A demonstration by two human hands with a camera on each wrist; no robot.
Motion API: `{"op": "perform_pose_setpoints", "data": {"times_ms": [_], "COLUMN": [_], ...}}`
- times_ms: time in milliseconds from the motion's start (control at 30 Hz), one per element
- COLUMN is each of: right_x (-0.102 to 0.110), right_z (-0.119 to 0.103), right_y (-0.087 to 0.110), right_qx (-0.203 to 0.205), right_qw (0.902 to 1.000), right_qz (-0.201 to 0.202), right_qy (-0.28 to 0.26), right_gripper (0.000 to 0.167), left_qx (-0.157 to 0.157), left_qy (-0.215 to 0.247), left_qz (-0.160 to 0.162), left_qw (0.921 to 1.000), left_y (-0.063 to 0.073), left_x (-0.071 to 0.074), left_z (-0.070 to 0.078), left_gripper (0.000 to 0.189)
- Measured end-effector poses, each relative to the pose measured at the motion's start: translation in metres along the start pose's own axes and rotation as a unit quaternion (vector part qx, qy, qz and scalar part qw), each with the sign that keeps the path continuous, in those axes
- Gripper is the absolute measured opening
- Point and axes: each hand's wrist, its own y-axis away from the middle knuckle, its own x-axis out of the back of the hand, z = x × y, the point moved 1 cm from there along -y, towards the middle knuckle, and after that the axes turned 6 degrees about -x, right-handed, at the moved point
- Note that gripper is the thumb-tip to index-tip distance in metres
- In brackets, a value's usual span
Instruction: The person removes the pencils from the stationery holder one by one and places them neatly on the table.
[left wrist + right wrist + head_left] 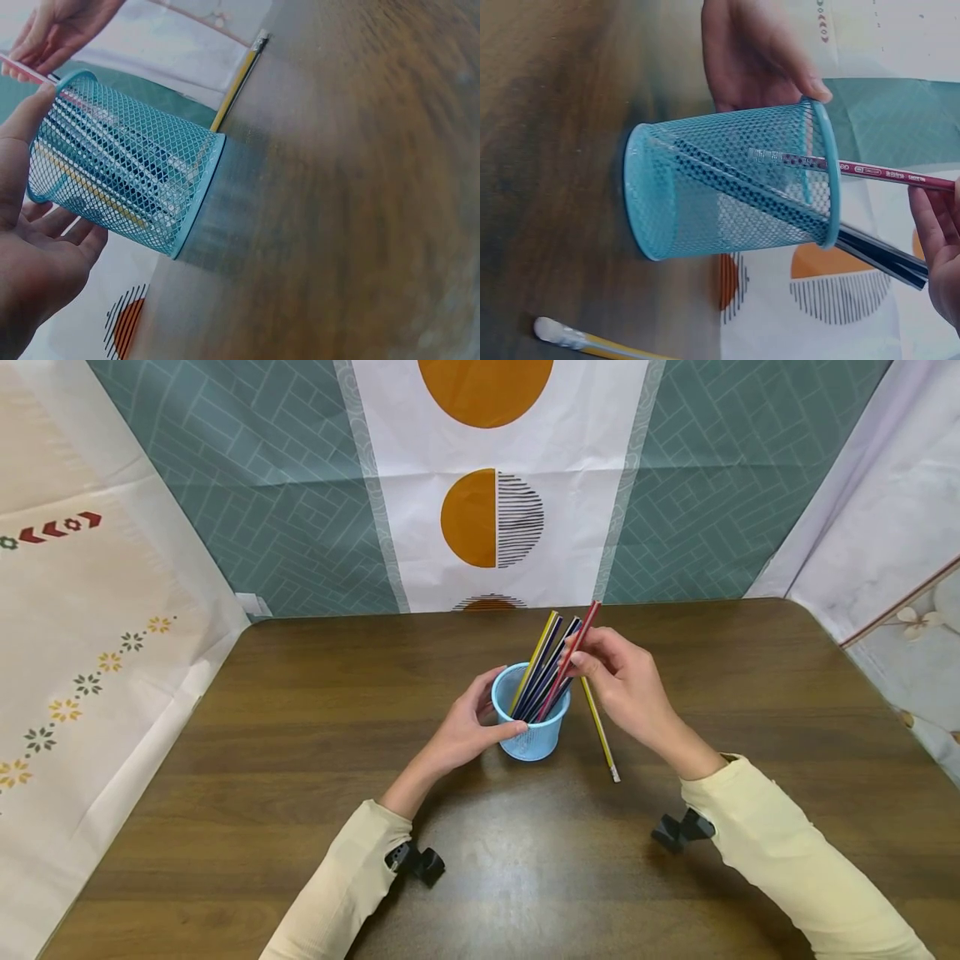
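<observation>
Red pencil [864, 171] pinched in my right hand [624, 678], my left hand [472, 724] grips the cup [534, 743], surface [315, 760] spreading to either edge.

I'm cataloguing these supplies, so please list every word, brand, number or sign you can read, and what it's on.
No text reads clearly enough to quote.
Red pencil in the right hand: pale lettering along the barrel, too small and blurred to read.
Dark pencils and yellow pencil outside the cup: no lettering can be made out.
Blue mesh cup: none visible.
Hanging cloth: printed shapes, no visible words.
</observation>
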Motion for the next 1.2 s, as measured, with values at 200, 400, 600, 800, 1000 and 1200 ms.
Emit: {"op": "perform_pose_setpoints", "data": {"times_ms": [200, 400, 600, 800, 1000, 1200], "right_x": [0.002, 0.003, 0.005, 0.007, 0.010, 0.013], "right_z": [-0.006, -0.012, -0.019, -0.022, -0.025, -0.027], "right_y": [-0.006, -0.010, -0.013, -0.013, -0.014, -0.014], "right_qx": [0.016, 0.035, 0.062, 0.081, 0.086, 0.064], "right_qw": [0.9996, 0.9985, 0.9970, 0.9958, 0.9938, 0.9956], "right_qz": [0.009, 0.025, 0.037, 0.043, 0.070, 0.066], "right_qy": [0.023, 0.035, 0.026, 0.008, 0.014, 0.016], "right_gripper": [0.015, 0.015, 0.015, 0.015, 0.018, 0.018], "left_qx": [0.004, 0.007, 0.009, 0.014, 0.015, 0.012], "left_qy": [-0.001, 0.000, 0.005, 0.008, 0.014, 0.011], "left_qz": [-0.001, -0.002, -0.002, -0.006, -0.007, -0.006], "left_qw": [1.0000, 1.0000, 0.9999, 0.9999, 0.9998, 0.9999], "left_y": [-0.001, -0.001, -0.001, -0.001, -0.001, -0.001], "left_x": [0.000, 0.001, 0.001, 0.000, 0.000, 0.001], "left_z": [0.001, -0.001, 0.000, 0.000, 0.001, 0.000], "left_gripper": [0.078, 0.078, 0.078, 0.078, 0.083, 0.079]}}
